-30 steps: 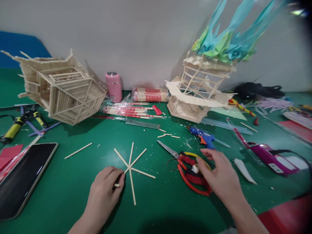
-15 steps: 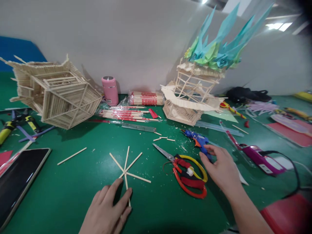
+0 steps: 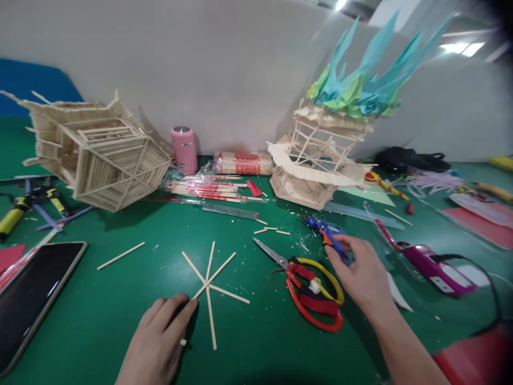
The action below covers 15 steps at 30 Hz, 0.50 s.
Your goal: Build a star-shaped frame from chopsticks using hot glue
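Several thin sticks meet at one point in a star [image 3: 207, 283] on the green table. My left hand [image 3: 160, 334] is at its lower left, fingers closed round the end of one of its sticks; a small stick end also shows beneath the fingers. My right hand [image 3: 360, 270] has its thumb and fingers round the handle of a blue glue gun [image 3: 327, 230], which lies on the table with its tip to the upper left. Between the hands lie scissors [image 3: 308, 286] with red and yellow handles. A single stick [image 3: 121, 255] lies left of the star.
A phone [image 3: 36, 299] lies at the left. Two stick structures [image 3: 120, 166] [image 3: 304, 187] stand at the back, with a pink bottle [image 3: 185, 151] and bundled sticks [image 3: 243, 163] between them. Pliers [image 3: 16, 214] lie far left, a magenta tool [image 3: 436, 267] with a cable at the right.
My left hand has shifted left from the star's lower stick to its lower-left stick. My right hand has closed further round the glue gun's handle. The view has moved slightly.
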Tool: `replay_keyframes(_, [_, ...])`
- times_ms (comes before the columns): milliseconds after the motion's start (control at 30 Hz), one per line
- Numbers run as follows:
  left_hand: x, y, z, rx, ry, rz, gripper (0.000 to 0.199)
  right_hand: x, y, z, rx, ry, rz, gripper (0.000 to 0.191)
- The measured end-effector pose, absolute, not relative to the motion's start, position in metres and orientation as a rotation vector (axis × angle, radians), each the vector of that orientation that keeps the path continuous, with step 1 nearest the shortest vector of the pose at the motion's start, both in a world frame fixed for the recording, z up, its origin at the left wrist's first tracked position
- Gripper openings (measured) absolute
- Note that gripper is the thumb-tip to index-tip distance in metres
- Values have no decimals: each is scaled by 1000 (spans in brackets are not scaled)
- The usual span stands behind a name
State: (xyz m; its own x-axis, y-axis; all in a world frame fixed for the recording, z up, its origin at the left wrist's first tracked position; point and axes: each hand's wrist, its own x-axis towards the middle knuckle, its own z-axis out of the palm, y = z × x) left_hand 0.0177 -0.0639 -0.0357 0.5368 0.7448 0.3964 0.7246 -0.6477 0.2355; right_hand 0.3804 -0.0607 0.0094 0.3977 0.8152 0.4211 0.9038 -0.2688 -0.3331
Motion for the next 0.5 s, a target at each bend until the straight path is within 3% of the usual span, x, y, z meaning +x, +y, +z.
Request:
replay_keyframes(233, [39, -46, -16, 2614, 1388, 726, 22, 259, -63, 13, -1625, -2044, 431, 12])
replay_keyframes(433, [50, -36, -23, 2506, 1400, 647, 25, 218, -49, 1, -1671, -2306, 418, 5])
replay_keyframes(500, [50, -34, -25, 2469, 1385, 675, 25, 216, -46, -1, -1674, -2370, 346, 12])
